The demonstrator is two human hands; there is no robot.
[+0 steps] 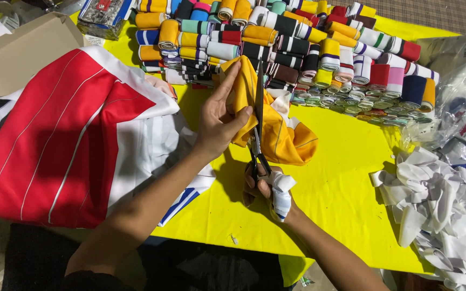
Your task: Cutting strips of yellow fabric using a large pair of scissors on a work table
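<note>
My left hand (221,118) pinches a strip of orange-yellow fabric (281,134) and holds it up over the yellow table cover (341,183). The strip trails down to the right into a loose heap on the cover. My right hand (268,191) grips black scissors (257,129), whose blades point up along the fabric's edge right beside my left fingers. A strip of white cloth is wrapped round the right thumb.
Several rows of folded striped fabric bands (297,48) lie along the far side. A red and white striped garment (66,145) covers the left. White fabric scraps (443,210) pile at the right next to plastic bags (465,108). A cardboard box (22,51) sits far left.
</note>
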